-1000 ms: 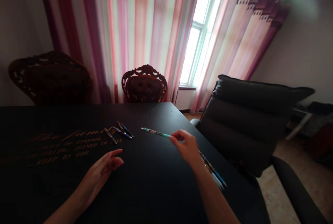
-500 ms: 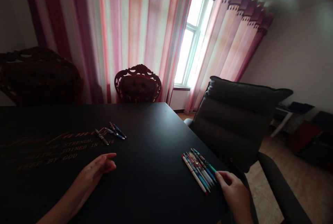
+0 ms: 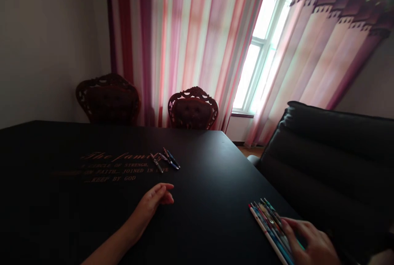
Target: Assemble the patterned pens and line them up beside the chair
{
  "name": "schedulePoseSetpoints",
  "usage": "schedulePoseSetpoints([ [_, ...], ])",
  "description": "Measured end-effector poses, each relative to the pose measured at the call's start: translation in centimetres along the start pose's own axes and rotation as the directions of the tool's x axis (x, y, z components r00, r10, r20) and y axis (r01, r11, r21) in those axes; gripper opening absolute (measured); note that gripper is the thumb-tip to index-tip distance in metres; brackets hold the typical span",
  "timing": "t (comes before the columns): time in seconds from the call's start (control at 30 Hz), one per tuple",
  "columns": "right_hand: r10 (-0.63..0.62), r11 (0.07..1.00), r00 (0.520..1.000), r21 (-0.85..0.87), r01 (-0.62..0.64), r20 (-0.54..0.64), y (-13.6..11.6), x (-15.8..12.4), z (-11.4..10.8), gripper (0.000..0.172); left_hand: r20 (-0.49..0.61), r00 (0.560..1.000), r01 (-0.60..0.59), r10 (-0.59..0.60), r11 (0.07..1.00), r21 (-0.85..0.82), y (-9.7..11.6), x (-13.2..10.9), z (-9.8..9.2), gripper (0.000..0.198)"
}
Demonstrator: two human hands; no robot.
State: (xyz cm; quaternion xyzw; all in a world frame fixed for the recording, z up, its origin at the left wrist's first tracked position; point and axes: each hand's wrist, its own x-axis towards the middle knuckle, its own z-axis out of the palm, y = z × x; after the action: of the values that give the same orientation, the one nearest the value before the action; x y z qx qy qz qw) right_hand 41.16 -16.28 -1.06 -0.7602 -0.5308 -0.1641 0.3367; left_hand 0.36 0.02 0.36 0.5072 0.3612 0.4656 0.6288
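table (image 3: 61,215): black, gold lettering | curtains (image 3: 191,43): pink-red-white stripes | pens (image 3: 271,224): multicoloured patterned

Premises: a private home, most likely a dining room. A large black table (image 3: 215,183) fills the floor space, and its top carries gold lettering (image 3: 117,166) that begins "The family" and runs on in smaller lines as a household motto. Two dark carved wooden chairs (image 3: 107,98) (image 3: 193,109) with buttoned backs stand at the far edge. Floor-length striped curtains (image 3: 191,43) in pink, red and cream, topped by a scalloped pelmet (image 3: 338,14), flank a white-framed window (image 3: 258,67). A padded dark armchair (image 3: 332,150) stands at the table's right side. The walls (image 3: 46,43) are plain and pale. Furnishings are domestic throughout.
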Motion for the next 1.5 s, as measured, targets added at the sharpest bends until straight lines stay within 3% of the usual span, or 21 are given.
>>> schedulePoseSetpoints([
  [0.1, -0.188, 0.970, 0.974, 0.178, 0.164, 0.129, -8.3, 2.9, 2.1, 0.028, 0.015, 1.000, -0.021, 0.021, 0.999, 0.029, 0.0, 0.0, 0.1, 0.037],
  [0.27, -0.402, 0.894, 0.872, 0.327, 0.307, 0.280, -20.8, 6.0, 8.0, 0.013, 0.080, 0.995, -0.066, 0.062, 0.997, 0.041, -1.0, 0.4, -0.4, 0.034],
  [0.4, -0.393, 0.904, 0.864, 0.305, 0.299, 0.316, -26.6, 7.0, 13.3, 0.015, 0.081, 0.992, -0.097, 0.093, 0.994, 0.046, -1.6, 0.7, -0.7, 0.037],
  [0.57, -0.297, 0.946, 0.897, 0.228, 0.230, 0.328, -30.3, 7.8, 17.8, 0.023, 0.104, 0.989, -0.112, 0.106, 0.992, 0.056, -1.9, 1.2, -0.8, 0.048],
  [0.77, -0.268, 0.956, 0.906, 0.206, 0.208, 0.328, -31.4, 8.2, 19.6, 0.015, 0.124, 0.989, -0.084, 0.075, 0.994, 0.068, -2.4, 1.7, -1.2, 0.053],
  [1.03, -0.293, 0.939, 0.913, 0.268, 0.218, 0.285, -30.3, 7.6, 18.4, 0.013, 0.133, 0.986, -0.108, 0.097, 0.991, 0.079, -1.9, 1.4, -1.2, 0.051],
  [1.13, -0.249, 0.886, 0.933, 0.450, 0.112, 0.258, -28.3, 7.1, 17.6, 0.015, 0.097, 0.989, -0.121, 0.112, 0.989, 0.087, -2.1, 1.5, -1.3, 0.047],
  [1.23, -0.178, 0.795, 0.937, 0.605, -0.044, 0.301, -25.4, 6.8, 16.4, 0.029, 0.016, 0.992, -0.124, 0.123, 0.990, 0.070, -2.4, 1.8, -1.3, 0.049],
  [1.37, -0.151, 0.634, 0.880, 0.727, -0.263, 0.450, -22.1, 5.8, 14.6, 0.052, -0.132, 0.979, -0.151, 0.157, 0.987, 0.055, -2.2, 1.7, -0.8, 0.057],
  [1.5, -0.146, 0.587, 0.827, 0.721, -0.369, 0.542, -20.7, 4.2, 13.6, 0.059, -0.061, 0.991, -0.108, 0.116, 0.987, 0.117, -1.4, 1.1, -0.3, 0.050],
])
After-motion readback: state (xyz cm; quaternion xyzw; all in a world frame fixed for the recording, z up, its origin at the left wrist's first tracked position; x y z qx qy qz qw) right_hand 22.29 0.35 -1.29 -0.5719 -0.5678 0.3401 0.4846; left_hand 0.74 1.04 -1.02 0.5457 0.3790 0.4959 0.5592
